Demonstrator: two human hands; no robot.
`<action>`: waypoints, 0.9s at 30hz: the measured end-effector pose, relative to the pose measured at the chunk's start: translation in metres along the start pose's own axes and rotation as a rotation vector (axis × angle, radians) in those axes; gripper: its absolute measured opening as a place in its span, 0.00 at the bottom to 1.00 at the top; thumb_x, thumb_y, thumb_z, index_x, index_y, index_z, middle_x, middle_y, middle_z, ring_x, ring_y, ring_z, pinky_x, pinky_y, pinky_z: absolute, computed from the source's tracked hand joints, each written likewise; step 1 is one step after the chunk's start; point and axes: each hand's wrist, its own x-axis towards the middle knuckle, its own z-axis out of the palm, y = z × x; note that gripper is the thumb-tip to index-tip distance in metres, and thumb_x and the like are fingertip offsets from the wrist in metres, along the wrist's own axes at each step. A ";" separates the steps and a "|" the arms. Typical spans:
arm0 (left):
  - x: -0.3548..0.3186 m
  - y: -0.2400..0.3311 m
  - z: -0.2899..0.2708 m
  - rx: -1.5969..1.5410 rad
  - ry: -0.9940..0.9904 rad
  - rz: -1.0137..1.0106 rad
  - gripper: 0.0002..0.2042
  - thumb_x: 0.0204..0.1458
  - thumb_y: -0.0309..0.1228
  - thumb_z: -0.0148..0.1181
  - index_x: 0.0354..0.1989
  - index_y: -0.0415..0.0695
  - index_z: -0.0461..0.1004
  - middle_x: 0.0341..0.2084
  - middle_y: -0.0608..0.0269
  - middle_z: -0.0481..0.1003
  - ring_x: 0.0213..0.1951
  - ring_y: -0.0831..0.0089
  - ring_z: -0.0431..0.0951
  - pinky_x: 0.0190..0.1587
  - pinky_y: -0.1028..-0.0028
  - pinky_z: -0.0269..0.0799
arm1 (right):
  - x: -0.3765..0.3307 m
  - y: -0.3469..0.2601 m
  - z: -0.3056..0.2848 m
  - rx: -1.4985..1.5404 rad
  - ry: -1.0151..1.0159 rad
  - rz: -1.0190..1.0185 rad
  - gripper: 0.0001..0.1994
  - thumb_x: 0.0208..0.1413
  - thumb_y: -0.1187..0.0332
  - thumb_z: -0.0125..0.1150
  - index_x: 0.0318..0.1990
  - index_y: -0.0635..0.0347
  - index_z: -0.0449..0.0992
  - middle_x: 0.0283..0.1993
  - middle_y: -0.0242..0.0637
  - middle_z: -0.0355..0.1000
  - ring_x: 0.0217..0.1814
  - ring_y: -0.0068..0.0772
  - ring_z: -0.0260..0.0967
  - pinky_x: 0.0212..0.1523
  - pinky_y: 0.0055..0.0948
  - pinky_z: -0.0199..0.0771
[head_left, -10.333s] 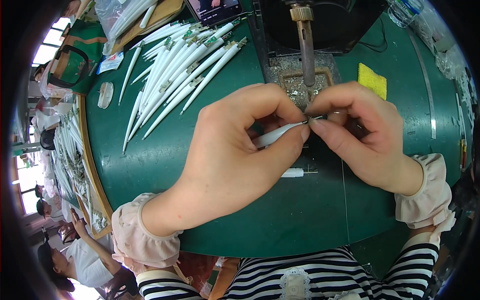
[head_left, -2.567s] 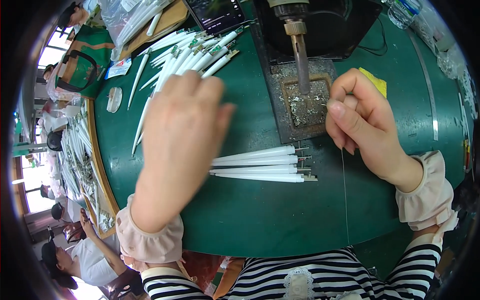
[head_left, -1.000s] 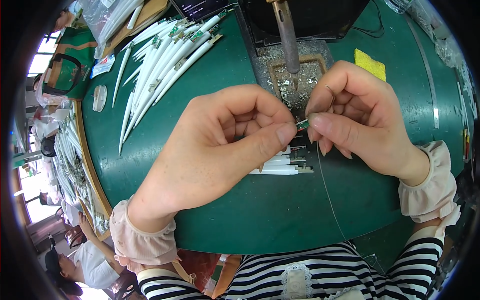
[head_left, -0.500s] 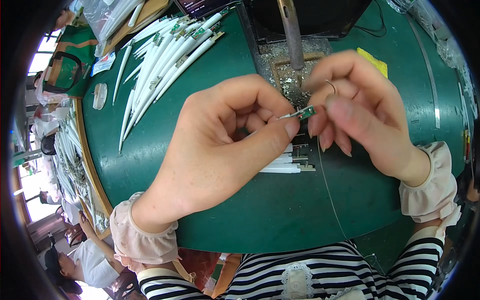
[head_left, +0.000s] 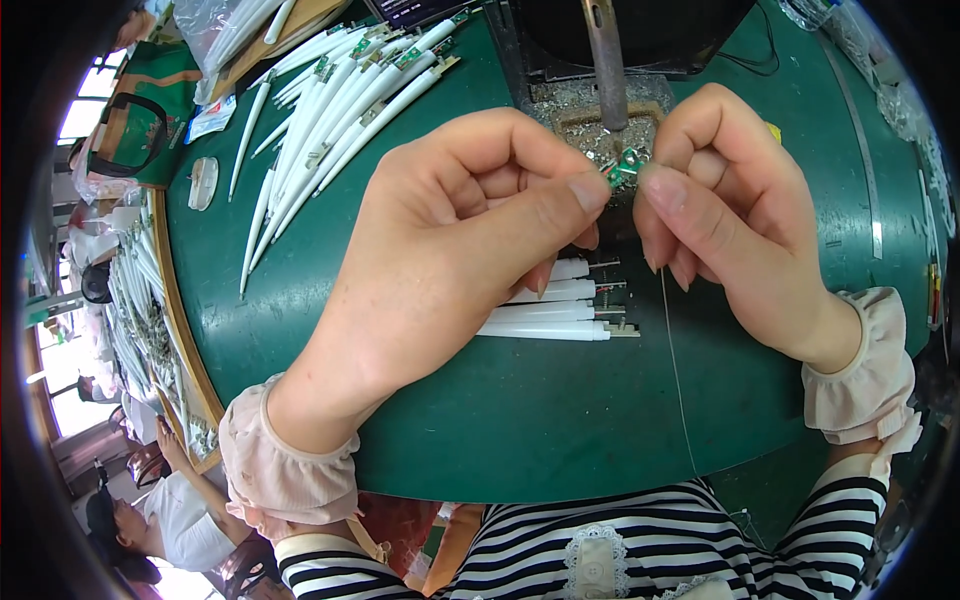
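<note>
Between the thumb and forefinger of my left hand (head_left: 430, 250) is a small green circuit board (head_left: 628, 166); anything behind it is hidden by the fingers. My right hand (head_left: 740, 235) pinches a thin solder wire (head_left: 677, 380), whose long end hangs down toward the table's front edge. The right fingertips are close beside the board. Just behind the board, a metal soldering iron (head_left: 606, 75) points down. Under my hands lie several white tapered rods (head_left: 550, 312) with thin metal ends facing right.
A pile of white tapered rods (head_left: 330, 120) with small green boards covers the back left of the green table (head_left: 480, 430). A tray (head_left: 575, 105) littered with solder bits surrounds the iron tip. A clear plastic piece (head_left: 202, 184) lies left. A person (head_left: 190, 515) sits at lower left.
Both hands have moved away from me and slightly up in the picture, bringing the board nearer the iron's tip. The board has turned to show its face, and the right fingers have closed in beside it.
</note>
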 end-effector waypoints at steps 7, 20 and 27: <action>0.000 0.001 0.001 -0.014 0.009 0.035 0.06 0.50 0.29 0.52 0.30 0.40 0.68 0.20 0.63 0.71 0.15 0.85 0.62 0.15 0.87 0.50 | 0.001 0.003 0.001 -0.030 0.042 -0.069 0.07 0.56 0.68 0.46 0.33 0.60 0.58 0.19 0.30 0.65 0.14 0.11 0.55 0.14 0.09 0.50; -0.001 0.002 -0.002 0.000 0.015 -0.044 0.05 0.51 0.29 0.52 0.30 0.40 0.68 0.20 0.63 0.71 0.16 0.85 0.62 0.16 0.86 0.50 | 0.000 0.004 -0.002 -0.021 0.045 -0.064 0.07 0.56 0.67 0.47 0.33 0.60 0.58 0.19 0.30 0.65 0.15 0.10 0.54 0.14 0.08 0.48; -0.003 -0.001 0.000 0.045 -0.012 0.009 0.05 0.51 0.29 0.51 0.30 0.40 0.69 0.20 0.64 0.71 0.16 0.86 0.62 0.16 0.87 0.50 | 0.001 0.008 -0.002 -0.030 0.017 -0.071 0.08 0.54 0.71 0.48 0.40 0.63 0.61 0.21 0.29 0.64 0.19 0.11 0.58 0.17 0.08 0.53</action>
